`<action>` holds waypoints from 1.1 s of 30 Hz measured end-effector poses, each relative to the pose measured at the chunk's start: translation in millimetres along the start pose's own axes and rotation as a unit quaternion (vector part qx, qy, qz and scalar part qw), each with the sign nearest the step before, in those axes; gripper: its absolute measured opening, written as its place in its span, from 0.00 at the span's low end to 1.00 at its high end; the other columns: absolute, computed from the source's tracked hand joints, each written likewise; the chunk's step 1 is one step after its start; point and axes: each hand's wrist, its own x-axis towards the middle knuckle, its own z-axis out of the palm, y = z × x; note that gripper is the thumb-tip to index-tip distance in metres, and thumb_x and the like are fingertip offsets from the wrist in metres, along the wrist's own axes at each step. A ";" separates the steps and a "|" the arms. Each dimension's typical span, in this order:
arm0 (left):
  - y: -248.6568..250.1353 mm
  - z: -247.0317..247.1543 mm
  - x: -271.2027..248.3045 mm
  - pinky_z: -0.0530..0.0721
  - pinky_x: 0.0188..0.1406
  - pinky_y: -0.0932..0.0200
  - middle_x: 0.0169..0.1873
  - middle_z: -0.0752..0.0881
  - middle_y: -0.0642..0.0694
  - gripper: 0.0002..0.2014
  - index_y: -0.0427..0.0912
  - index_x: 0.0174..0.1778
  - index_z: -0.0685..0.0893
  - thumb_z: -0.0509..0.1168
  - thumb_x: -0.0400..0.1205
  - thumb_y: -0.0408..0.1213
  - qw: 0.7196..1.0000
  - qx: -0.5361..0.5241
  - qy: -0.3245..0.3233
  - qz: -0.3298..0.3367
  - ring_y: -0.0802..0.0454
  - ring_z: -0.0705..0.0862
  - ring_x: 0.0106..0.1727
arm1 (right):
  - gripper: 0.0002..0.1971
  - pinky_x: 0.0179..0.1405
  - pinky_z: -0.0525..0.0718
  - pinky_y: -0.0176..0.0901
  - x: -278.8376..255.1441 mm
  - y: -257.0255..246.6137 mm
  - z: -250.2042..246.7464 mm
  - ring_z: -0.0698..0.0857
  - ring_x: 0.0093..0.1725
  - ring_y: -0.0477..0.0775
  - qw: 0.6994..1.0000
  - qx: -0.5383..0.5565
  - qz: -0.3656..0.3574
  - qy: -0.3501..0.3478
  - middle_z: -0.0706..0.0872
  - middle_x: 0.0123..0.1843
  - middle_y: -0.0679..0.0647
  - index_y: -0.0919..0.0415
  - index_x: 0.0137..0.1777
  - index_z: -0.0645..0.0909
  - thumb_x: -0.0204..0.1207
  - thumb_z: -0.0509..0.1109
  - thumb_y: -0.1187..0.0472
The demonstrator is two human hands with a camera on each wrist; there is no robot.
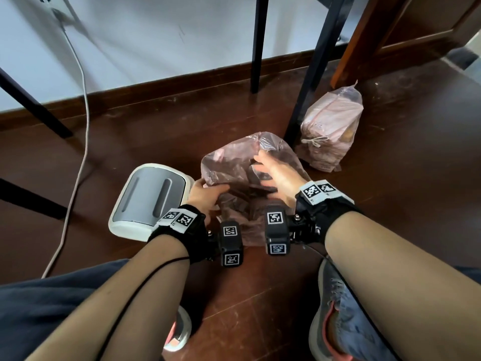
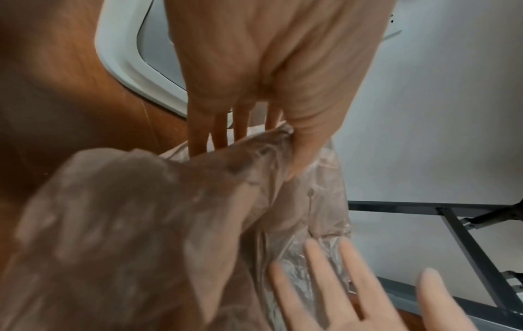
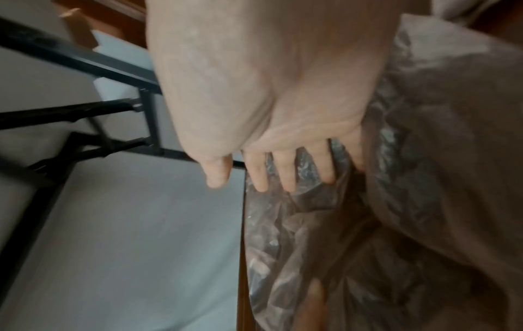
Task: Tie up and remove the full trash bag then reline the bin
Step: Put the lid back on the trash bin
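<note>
The dark brown scuffed wooden floor (image 1: 156,142) carries a white plastic bin with a grey lid (image 1: 145,201), 1 tied pink translucent full trash bag (image 1: 330,126), black metal table legs (image 1: 304,100) and a white cable (image 1: 78,162).

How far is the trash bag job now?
Done: the full bag sits tied on the floor beside a table leg. In hand: the left hand grips a fresh pink liner while the right hand spreads it open. Left: fitting it into the white bin.

Both hands (image 1: 242,183) spread a pink empty bag (image 1: 234,175) beside the white bin (image 1: 148,201)
</note>
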 end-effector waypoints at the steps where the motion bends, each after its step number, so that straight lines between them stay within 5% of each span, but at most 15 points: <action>1: -3.1 1.9 -0.2 0.83 0.54 0.28 0.51 0.87 0.34 0.18 0.42 0.59 0.80 0.70 0.74 0.26 1.000 0.009 -0.008 0.007 0.34 0.87 0.50 | 0.36 0.77 0.63 0.64 6.5 4.9 -2.3 0.66 0.79 0.62 0.999 0.005 0.039 -0.011 0.66 0.82 0.51 0.49 0.82 0.62 0.78 0.51 0.31; 5: -7.9 3.2 7.3 0.79 0.50 0.20 0.48 0.86 0.27 0.21 0.43 0.52 0.81 0.55 0.73 0.16 0.998 0.017 -0.039 0.035 0.29 0.86 0.45 | 0.43 0.79 0.57 0.71 24.7 14.5 -18.5 0.56 0.83 0.69 0.993 0.051 0.093 0.044 0.55 0.86 0.58 0.47 0.84 0.54 0.73 0.55 0.27; 8: -4.7 7.0 3.9 0.84 0.50 0.30 0.39 0.85 0.36 0.23 0.42 0.55 0.79 0.51 0.74 0.14 0.998 0.011 -0.045 0.038 0.38 0.85 0.37 | 0.41 0.77 0.60 0.71 25.4 13.8 -28.4 0.60 0.82 0.70 0.988 0.090 0.100 0.081 0.57 0.85 0.59 0.46 0.84 0.52 0.75 0.59 0.31; 11: -2.8 8.0 3.4 0.84 0.38 0.47 0.36 0.83 0.39 0.23 0.39 0.63 0.76 0.54 0.75 0.17 0.999 0.003 -0.042 0.022 0.44 0.82 0.32 | 0.36 0.75 0.66 0.68 19.5 13.7 -30.4 0.66 0.79 0.68 0.991 0.072 0.107 0.042 0.64 0.82 0.60 0.54 0.82 0.59 0.79 0.58 0.35; 14: 1.3 5.9 -1.2 0.83 0.37 0.50 0.38 0.85 0.40 0.20 0.40 0.62 0.78 0.62 0.74 0.23 0.998 -0.031 -0.062 0.001 0.44 0.83 0.34 | 0.29 0.62 0.82 0.58 8.7 7.6 -26.5 0.81 0.64 0.69 0.995 0.062 0.079 0.027 0.76 0.73 0.66 0.69 0.74 0.71 0.84 0.57 0.45; 17: 2.2 7.8 -2.7 0.88 0.42 0.44 0.45 0.88 0.39 0.19 0.40 0.61 0.79 0.70 0.75 0.30 0.998 -0.011 -0.063 -0.003 0.42 0.87 0.40 | 0.20 0.39 0.88 0.50 1.9 -2.9 -25.5 0.87 0.42 0.65 0.983 0.097 0.008 0.153 0.84 0.61 0.71 0.73 0.67 0.76 0.84 0.61 0.57; 21: 0.3 9.5 1.2 0.83 0.39 0.46 0.39 0.83 0.37 0.19 0.38 0.61 0.79 0.56 0.76 0.21 0.999 0.046 -0.018 -0.006 0.41 0.82 0.35 | 0.18 0.57 0.84 0.55 -4.5 -6.4 -28.9 0.83 0.63 0.68 0.982 0.082 0.017 0.171 0.82 0.66 0.66 0.65 0.69 0.76 0.82 0.65 0.59; 25: 3.9 3.1 -3.1 0.83 0.56 0.39 0.49 0.87 0.35 0.19 0.36 0.61 0.81 0.70 0.74 0.36 0.999 -0.023 -0.033 -0.020 0.37 0.86 0.49 | 0.15 0.55 0.85 0.53 -13.7 -11.7 -24.1 0.85 0.55 0.67 0.989 0.119 0.039 0.081 0.84 0.64 0.67 0.68 0.65 0.76 0.82 0.64 0.60; 29: 2.0 -30.6 8.0 0.85 0.60 0.44 0.48 0.90 0.41 0.13 0.42 0.46 0.86 0.73 0.68 0.42 0.997 -0.049 0.061 0.010 0.45 0.88 0.47 | 0.18 0.60 0.82 0.49 -25.1 -17.4 -6.7 0.83 0.60 0.66 0.989 0.134 0.049 0.031 0.83 0.62 0.68 0.73 0.70 0.72 0.85 0.59 0.64; 31: -0.4 -49.1 6.4 0.87 0.54 0.50 0.41 0.91 0.41 0.06 0.44 0.45 0.85 0.70 0.74 0.32 0.995 -0.045 0.088 0.023 0.50 0.88 0.39 | 0.17 0.61 0.80 0.48 -29.8 -19.6 8.1 0.83 0.60 0.65 0.991 0.125 0.049 0.022 0.85 0.57 0.65 0.73 0.70 0.73 0.85 0.59 0.66; 33: -1.7 -68.0 2.0 0.86 0.38 0.59 0.30 0.86 0.43 0.09 0.41 0.50 0.84 0.67 0.78 0.24 0.992 -0.067 0.100 0.028 0.54 0.83 0.30 | 0.14 0.54 0.84 0.46 -32.0 -21.1 26.0 0.86 0.47 0.60 0.994 0.108 0.026 0.022 0.85 0.44 0.61 0.73 0.66 0.77 0.82 0.64 0.69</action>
